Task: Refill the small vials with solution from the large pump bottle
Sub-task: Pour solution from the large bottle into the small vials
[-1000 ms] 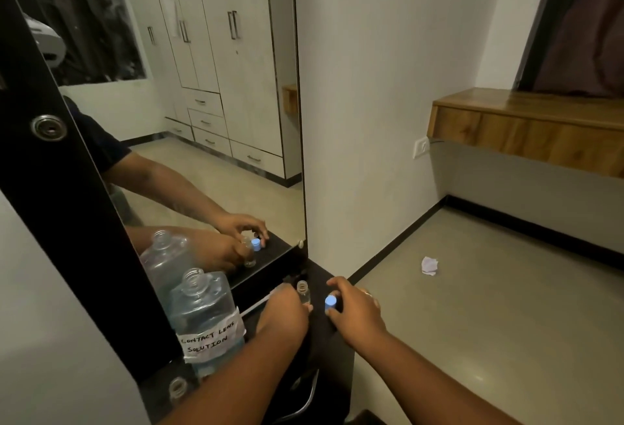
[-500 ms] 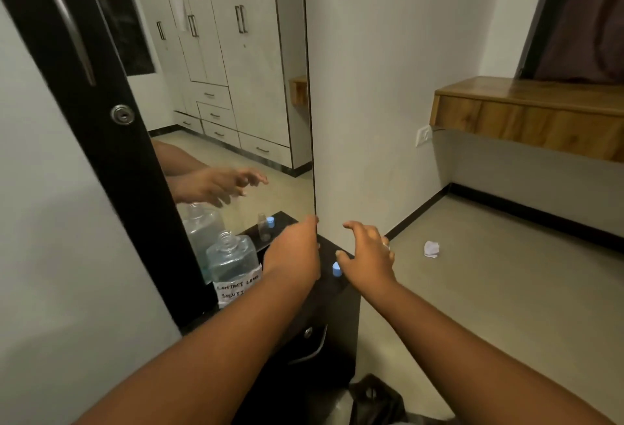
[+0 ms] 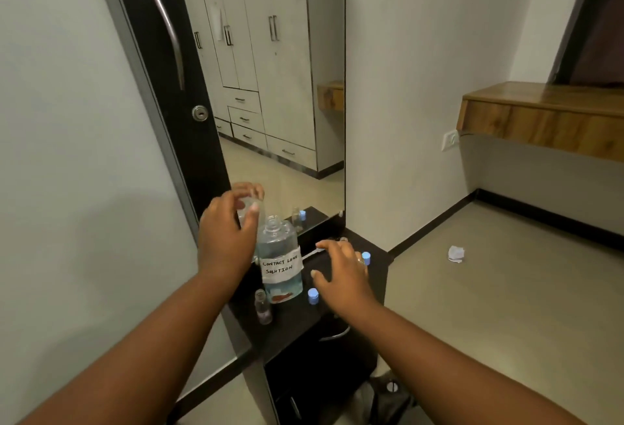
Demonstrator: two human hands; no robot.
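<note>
Head view showed your left hand [image 3: 227, 241] curled beside the big bottle [image 3: 279, 261] on the black table [image 3: 293, 330]; I could not tell if it held anything. Your right hand [image 3: 341, 271] hovered with fingers spread, holding nothing, between two blue caps [image 3: 313, 296]. A small vial [image 3: 262, 306] stood just beside the bottle.

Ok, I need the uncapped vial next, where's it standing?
In the head view the open vial stands on the black shelf, at the left front of the labelled solution bottle, below the left hand.
</note>
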